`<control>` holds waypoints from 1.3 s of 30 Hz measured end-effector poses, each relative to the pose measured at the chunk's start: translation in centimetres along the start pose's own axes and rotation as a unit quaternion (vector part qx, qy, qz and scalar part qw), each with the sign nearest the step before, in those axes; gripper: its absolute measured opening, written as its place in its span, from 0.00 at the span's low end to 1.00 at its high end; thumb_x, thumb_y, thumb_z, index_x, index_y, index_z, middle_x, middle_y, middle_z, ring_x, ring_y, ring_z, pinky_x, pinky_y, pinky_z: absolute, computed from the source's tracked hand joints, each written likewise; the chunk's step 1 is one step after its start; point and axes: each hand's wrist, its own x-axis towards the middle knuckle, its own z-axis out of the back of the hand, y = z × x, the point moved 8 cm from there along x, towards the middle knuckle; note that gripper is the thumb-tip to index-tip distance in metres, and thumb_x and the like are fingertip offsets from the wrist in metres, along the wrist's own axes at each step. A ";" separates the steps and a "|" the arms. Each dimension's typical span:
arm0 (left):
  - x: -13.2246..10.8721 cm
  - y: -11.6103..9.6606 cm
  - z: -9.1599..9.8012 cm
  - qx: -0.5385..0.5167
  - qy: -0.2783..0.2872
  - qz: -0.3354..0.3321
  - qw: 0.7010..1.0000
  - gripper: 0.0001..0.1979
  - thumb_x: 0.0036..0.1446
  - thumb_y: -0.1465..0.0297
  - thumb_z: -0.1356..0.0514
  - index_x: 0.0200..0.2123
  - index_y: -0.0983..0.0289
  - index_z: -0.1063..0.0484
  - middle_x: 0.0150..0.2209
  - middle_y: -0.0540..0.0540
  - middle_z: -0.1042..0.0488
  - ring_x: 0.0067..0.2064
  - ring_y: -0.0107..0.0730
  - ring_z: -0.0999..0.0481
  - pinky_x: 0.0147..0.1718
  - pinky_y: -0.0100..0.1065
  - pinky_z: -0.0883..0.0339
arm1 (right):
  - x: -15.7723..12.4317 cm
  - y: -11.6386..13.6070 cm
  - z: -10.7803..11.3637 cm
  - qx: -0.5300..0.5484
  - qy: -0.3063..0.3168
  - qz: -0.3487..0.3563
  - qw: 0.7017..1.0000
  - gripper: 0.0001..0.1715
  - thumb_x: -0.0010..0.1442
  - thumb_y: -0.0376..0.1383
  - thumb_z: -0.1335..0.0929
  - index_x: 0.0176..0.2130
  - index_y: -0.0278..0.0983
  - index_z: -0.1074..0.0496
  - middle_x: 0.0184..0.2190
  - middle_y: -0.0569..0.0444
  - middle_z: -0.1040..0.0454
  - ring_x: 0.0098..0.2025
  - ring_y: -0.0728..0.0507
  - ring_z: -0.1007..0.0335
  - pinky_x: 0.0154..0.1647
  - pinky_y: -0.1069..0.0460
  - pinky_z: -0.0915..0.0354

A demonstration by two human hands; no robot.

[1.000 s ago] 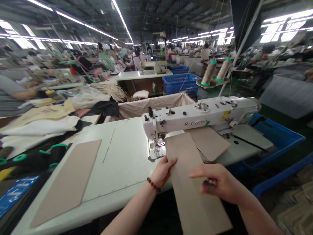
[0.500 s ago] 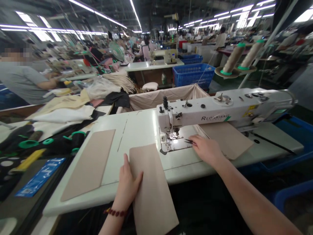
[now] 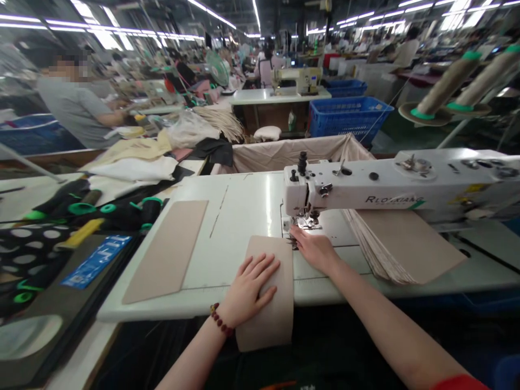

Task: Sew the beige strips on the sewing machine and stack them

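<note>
The beige panel (image 3: 266, 322) lies under your left hand (image 3: 252, 284), its far part on the worktop (image 3: 247, 211) and its near end hanging over the front edge. Your left fingers are slightly spread and laid flat across it. Your right hand (image 3: 316, 252) is at the panel's far right corner, fingers pinching a small dark pointed tool (image 3: 291, 242); whether its tips touch the panel, you cannot tell from here. Just beyond is the needle end of the white sewing machine (image 3: 357, 187). A stack of beige panels (image 3: 410, 244) sits to your right, partly behind the machine's arm, and a single panel (image 3: 168, 249) lies flat to your left. Farther left are dark thread spools (image 3: 151, 212); beyond, a co-worker in a grey shirt (image 3: 73, 111).
</note>
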 end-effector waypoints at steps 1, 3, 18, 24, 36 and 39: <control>-0.1 0.0 0.0 -0.001 0.001 0.003 1.000 0.29 0.64 0.61 0.49 0.67 0.52 0.53 0.67 0.50 0.49 0.67 0.41 0.50 0.65 0.48 0.60 | 0.2 0.1 -0.3 -0.003 0.005 -0.004 1.000 0.27 0.64 0.35 0.41 0.62 0.45 0.43 0.63 0.53 0.41 0.41 0.43 0.26 0.36 0.50 0.32; -0.1 0.1 0.1 -0.007 -0.002 0.010 1.000 0.30 0.64 0.59 0.49 0.67 0.52 0.54 0.67 0.50 0.48 0.66 0.41 0.49 0.65 0.47 0.59 | 0.2 -0.1 -0.8 -0.001 0.002 -0.007 1.000 0.27 0.65 0.35 0.42 0.62 0.46 0.42 0.62 0.54 0.40 0.42 0.43 0.26 0.37 0.50 0.31; 7.2 0.7 -0.1 -0.062 -0.030 0.001 0.998 0.36 0.57 0.53 0.42 0.65 0.56 0.47 0.66 0.55 0.47 0.67 0.49 0.53 0.64 0.54 0.72 | -1.4 -1.3 -0.9 0.034 -0.037 -0.024 0.998 0.30 0.62 0.32 0.40 0.61 0.48 0.41 0.62 0.58 0.38 0.50 0.43 0.30 0.43 0.50 0.31; 7.5 0.6 0.0 -0.068 -0.028 0.002 0.997 0.36 0.56 0.53 0.42 0.65 0.56 0.47 0.66 0.55 0.46 0.67 0.49 0.53 0.64 0.54 0.74 | -1.2 -1.5 -1.1 0.011 -0.027 -0.030 0.999 0.29 0.63 0.34 0.40 0.62 0.50 0.42 0.61 0.58 0.38 0.48 0.43 0.29 0.38 0.51 0.30; 7.6 0.8 0.0 -0.072 -0.035 0.002 0.997 0.36 0.55 0.54 0.41 0.65 0.56 0.47 0.66 0.54 0.46 0.67 0.49 0.53 0.64 0.53 0.74 | -1.1 -1.4 -1.2 0.007 -0.016 -0.027 0.999 0.31 0.63 0.34 0.40 0.63 0.49 0.43 0.62 0.58 0.39 0.47 0.43 0.29 0.37 0.51 0.30; 7.6 0.9 0.0 -0.075 -0.035 0.002 0.997 0.36 0.56 0.53 0.41 0.65 0.56 0.46 0.66 0.54 0.46 0.67 0.49 0.53 0.64 0.53 0.74 | -1.1 -1.4 -1.2 0.005 -0.013 -0.028 0.999 0.31 0.63 0.34 0.40 0.63 0.50 0.44 0.62 0.57 0.38 0.47 0.43 0.29 0.38 0.51 0.30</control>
